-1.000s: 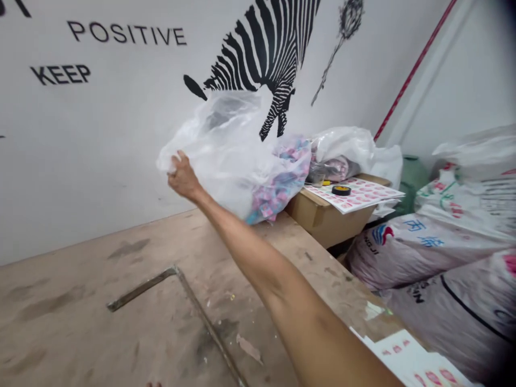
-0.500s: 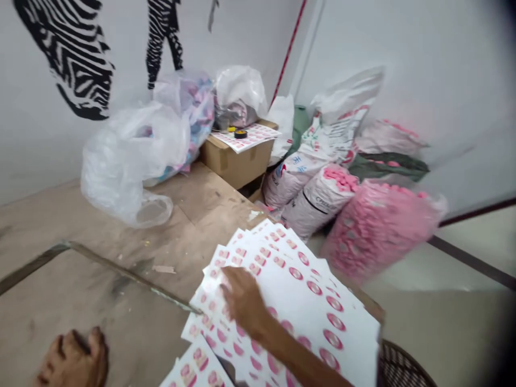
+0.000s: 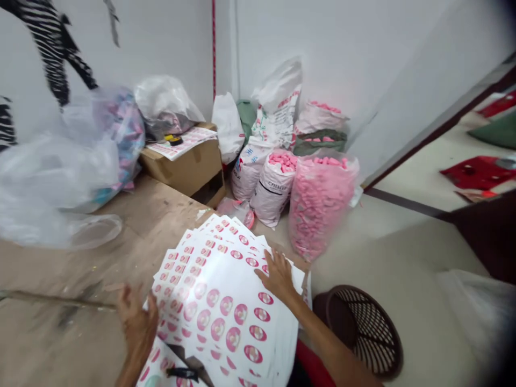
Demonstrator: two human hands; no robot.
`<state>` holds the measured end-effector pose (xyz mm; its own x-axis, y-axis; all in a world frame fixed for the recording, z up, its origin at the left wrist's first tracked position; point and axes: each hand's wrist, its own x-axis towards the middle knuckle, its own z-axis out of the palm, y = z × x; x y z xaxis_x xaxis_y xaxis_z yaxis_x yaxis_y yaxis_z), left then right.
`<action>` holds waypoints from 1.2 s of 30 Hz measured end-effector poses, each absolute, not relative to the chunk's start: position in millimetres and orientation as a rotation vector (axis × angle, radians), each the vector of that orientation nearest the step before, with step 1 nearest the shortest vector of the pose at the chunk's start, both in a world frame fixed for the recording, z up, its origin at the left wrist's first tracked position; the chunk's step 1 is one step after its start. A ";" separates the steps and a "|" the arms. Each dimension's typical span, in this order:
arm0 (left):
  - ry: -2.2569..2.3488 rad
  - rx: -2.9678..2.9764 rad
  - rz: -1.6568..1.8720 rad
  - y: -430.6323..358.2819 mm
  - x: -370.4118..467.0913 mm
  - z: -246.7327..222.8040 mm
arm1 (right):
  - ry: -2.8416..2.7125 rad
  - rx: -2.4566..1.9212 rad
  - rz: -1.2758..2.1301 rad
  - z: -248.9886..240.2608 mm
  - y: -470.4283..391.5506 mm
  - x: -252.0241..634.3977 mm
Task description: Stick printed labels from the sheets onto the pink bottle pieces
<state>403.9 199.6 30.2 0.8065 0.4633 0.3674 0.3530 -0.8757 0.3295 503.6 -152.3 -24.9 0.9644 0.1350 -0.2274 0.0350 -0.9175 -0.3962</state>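
Observation:
A fanned pile of white sheets [image 3: 226,290] printed with pink oval and round labels lies on the wooden table [image 3: 133,231]. My right hand [image 3: 278,271] rests with spread fingers on the pile's right side. At the left edge of the sheets is my left hand [image 3: 137,317], slightly blurred, fingers apart and holding nothing. A small black object [image 3: 182,373] lies on a lower sheet near the bottom.
Clear plastic bags [image 3: 52,177] lie at the left. A cardboard box [image 3: 185,171] stands at the table's back, with sheets and a tape roll on top. Sacks of pink pieces [image 3: 320,209] stand on the floor beyond, and a brown basket [image 3: 368,333] at the right.
The view has swung right. My right hand has moved from the left part of the sheets to their right side. My left hand has come up beside the pile. The black object now shows.

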 end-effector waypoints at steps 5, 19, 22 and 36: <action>0.139 2.759 0.521 69.9 465.4 18.3 | -0.151 -2.642 0.315 -22.6 -150.5 501.7; 0.095 3.006 0.336 -32.4 551.7 -50.0 | 0.332 -2.303 -0.157 -76.5 -347.7 431.2; 0.104 3.024 0.378 -34.9 557.0 -51.5 | 0.462 -2.308 -0.101 -112.7 -389.3 391.8; -0.033 3.004 0.342 -9.5 539.4 -60.7 | 0.081 -2.248 0.146 -69.6 -342.6 503.8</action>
